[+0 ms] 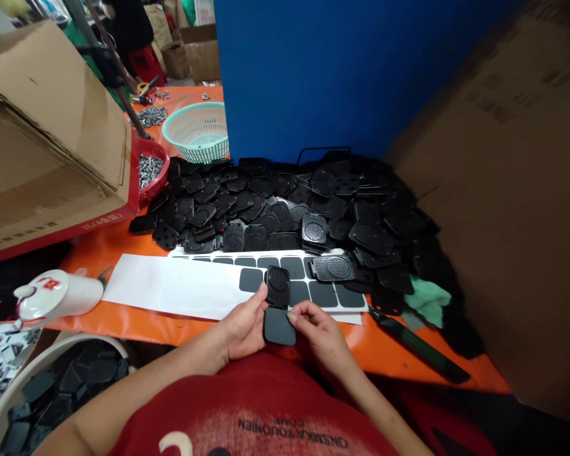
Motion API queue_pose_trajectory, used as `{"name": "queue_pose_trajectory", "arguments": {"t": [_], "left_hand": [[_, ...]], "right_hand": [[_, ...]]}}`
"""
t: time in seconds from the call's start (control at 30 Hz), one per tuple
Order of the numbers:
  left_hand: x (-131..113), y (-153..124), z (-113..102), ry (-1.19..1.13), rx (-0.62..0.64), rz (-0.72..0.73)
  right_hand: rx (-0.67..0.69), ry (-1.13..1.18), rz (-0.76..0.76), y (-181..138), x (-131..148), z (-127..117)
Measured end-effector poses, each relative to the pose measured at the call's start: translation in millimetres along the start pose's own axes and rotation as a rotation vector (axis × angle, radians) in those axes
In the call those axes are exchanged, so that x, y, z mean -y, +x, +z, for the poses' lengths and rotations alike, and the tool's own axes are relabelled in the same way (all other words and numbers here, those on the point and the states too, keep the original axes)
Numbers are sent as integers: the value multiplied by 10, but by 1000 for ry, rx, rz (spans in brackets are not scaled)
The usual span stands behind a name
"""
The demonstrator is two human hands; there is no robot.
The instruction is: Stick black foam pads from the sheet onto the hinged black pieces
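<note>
My left hand (pixel 242 329) pinches a black plastic grid part (pixel 278 286) near the table's front edge. My right hand (pixel 320 332) pinches a dark rounded-square pad (pixel 279 327) just below that part, the two touching. Right behind them lies a white backing sheet (pixel 171 285) with several dark pads (pixel 308 292) on its right end. A big heap of black plastic parts (pixel 289 202) covers the orange table (pixel 95 250) beyond the sheet.
A cardboard box (pixel 47 126) stands at the left, a large one (pixel 508 190) at the right, a blue panel (pixel 332 69) behind. A green basket (pixel 197 130), a red bowl of metal pieces (pixel 149 171), a white bottle (pixel 59 294), a black knife (pixel 418 345), a green cloth (pixel 427 301).
</note>
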State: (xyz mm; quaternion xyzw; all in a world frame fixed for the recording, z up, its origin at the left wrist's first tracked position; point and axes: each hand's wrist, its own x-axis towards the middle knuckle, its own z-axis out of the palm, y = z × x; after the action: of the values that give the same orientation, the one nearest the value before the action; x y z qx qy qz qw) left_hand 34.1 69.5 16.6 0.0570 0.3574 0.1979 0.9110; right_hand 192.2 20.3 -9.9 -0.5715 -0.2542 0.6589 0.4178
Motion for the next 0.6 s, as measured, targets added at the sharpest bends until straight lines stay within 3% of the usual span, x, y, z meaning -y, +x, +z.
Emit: {"name": "queue_pose_trajectory", "arguments": {"t": [0.6], "left_hand": [[0,5,-43,-25,70,-4]], "right_hand": [[-19,-114,-56,1,-6,-2]]}}
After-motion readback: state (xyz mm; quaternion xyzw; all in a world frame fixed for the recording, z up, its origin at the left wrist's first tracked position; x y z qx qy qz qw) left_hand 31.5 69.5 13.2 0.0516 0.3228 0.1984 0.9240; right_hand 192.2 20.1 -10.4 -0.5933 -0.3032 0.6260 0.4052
